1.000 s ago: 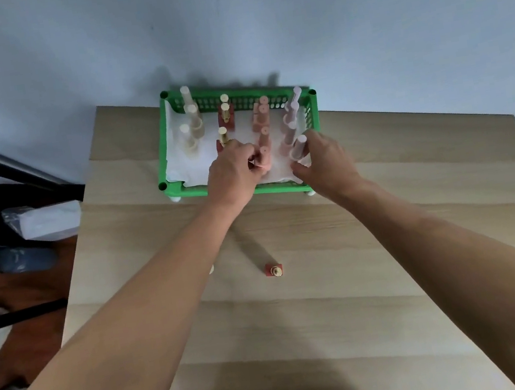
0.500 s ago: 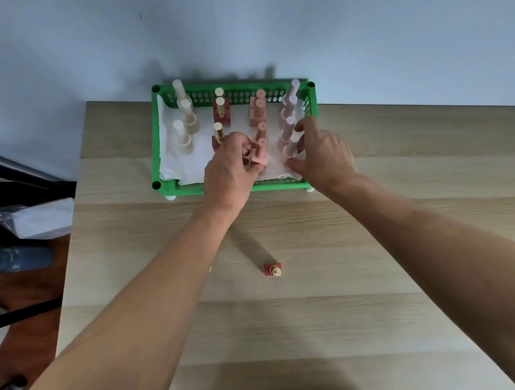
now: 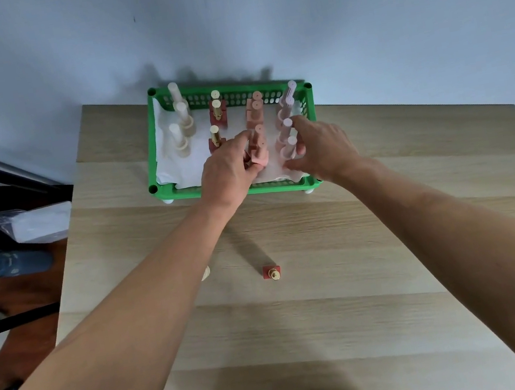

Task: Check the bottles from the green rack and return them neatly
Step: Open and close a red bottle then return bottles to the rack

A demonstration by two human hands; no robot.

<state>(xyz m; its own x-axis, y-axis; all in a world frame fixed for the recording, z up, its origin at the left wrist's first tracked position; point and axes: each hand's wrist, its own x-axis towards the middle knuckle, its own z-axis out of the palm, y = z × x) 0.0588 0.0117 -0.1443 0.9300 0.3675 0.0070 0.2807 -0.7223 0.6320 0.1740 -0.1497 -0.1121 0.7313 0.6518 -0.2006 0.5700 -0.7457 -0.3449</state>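
Observation:
The green rack (image 3: 155, 157) stands at the table's far edge, lined with white paper, holding rows of cream, red, salmon and pale pink bottles. My left hand (image 3: 229, 172) reaches into the rack's front middle and pinches a salmon pink bottle (image 3: 259, 154). My right hand (image 3: 319, 148) is beside it on the right, fingers curved around a pale pink bottle (image 3: 289, 147) in the front right row. One red bottle with a gold cap (image 3: 272, 272) stands alone on the table (image 3: 347, 281), nearer me.
A cream bottle (image 3: 206, 273) peeks out from behind my left forearm on the table. Off the table's left side are a plastic-wrapped white packet (image 3: 34, 220), a dark shoe (image 3: 10, 264) and black bars. The wall is right behind the rack.
Both hands have stayed in the rack's front. The left fingers have shifted onto the salmon bottle and the right fingers have spread around the pale pink one.

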